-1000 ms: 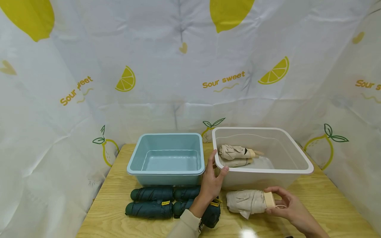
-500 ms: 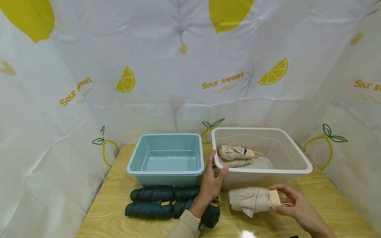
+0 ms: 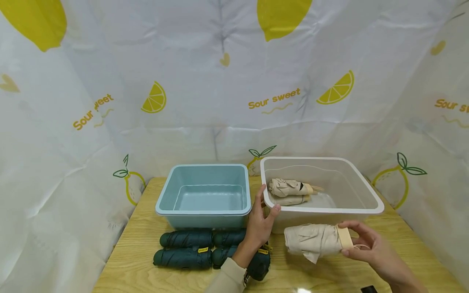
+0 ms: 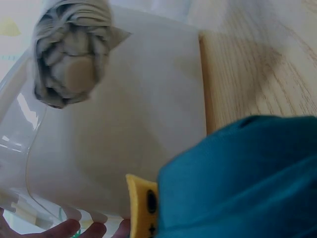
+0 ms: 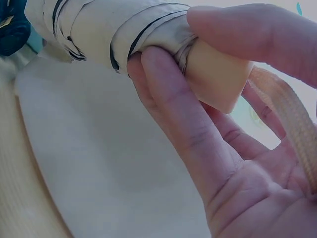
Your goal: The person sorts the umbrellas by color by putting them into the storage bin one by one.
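My right hand [image 3: 379,252] pinches the pale handle end of a folded beige umbrella [image 3: 311,240], its loop hanging by the palm. In the right wrist view, thumb and fingers lie on opposite sides of the handle [image 5: 218,74]. The umbrella is held in front of a white plastic bin [image 3: 322,210], roughly level and raised off the table. My left hand [image 3: 259,228] grips that bin's near left corner, thumb at the front rim and fingers on the left side. Inside the bin two folded beige umbrellas [image 3: 287,188] lie stacked at the left.
A light blue bin [image 3: 205,221] with nothing in it stands left of the white one. Several folded dark green umbrellas [image 3: 183,259] lie before it, partly behind my left forearm. A lemon-print curtain [image 3: 198,134] closes off the back and sides of the wooden table [image 3: 128,260].
My right hand has lifted the beige umbrella and shifted it a little to the right. The left hand stays at the white bin's corner.
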